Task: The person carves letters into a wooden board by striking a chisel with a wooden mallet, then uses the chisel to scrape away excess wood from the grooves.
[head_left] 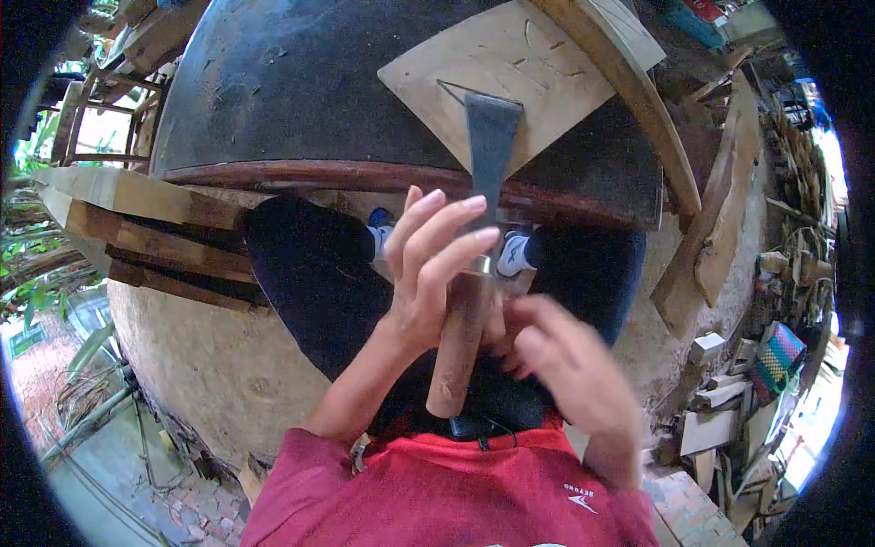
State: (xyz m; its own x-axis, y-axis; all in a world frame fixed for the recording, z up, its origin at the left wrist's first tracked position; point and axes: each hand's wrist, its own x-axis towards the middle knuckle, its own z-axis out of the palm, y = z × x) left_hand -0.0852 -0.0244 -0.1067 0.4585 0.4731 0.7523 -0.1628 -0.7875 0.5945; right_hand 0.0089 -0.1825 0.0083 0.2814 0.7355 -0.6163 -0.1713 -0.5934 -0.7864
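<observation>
A broad chisel with a flat dark blade and a wooden handle (458, 342) points away from me, its flared edge over a pale wooden board (556, 77). My left hand (428, 255) is at the left side of the chisel, against the metal collar and upper handle, with its fingers apart and stretched across the tool. To the right of the handle is my right hand (561, 351), smeared by motion, its fingers bent toward the handle. Whether it touches the handle or holds anything cannot be made out. Curved lines are marked on the board.
A dark table (301, 100) with a reddish-brown front edge spans the top. A long curved wooden piece (629, 91) crosses its right side. Stacked timber (173, 232) lies at the left. Wood scraps (720, 392) and a woven colored bag (779, 356) are at the right.
</observation>
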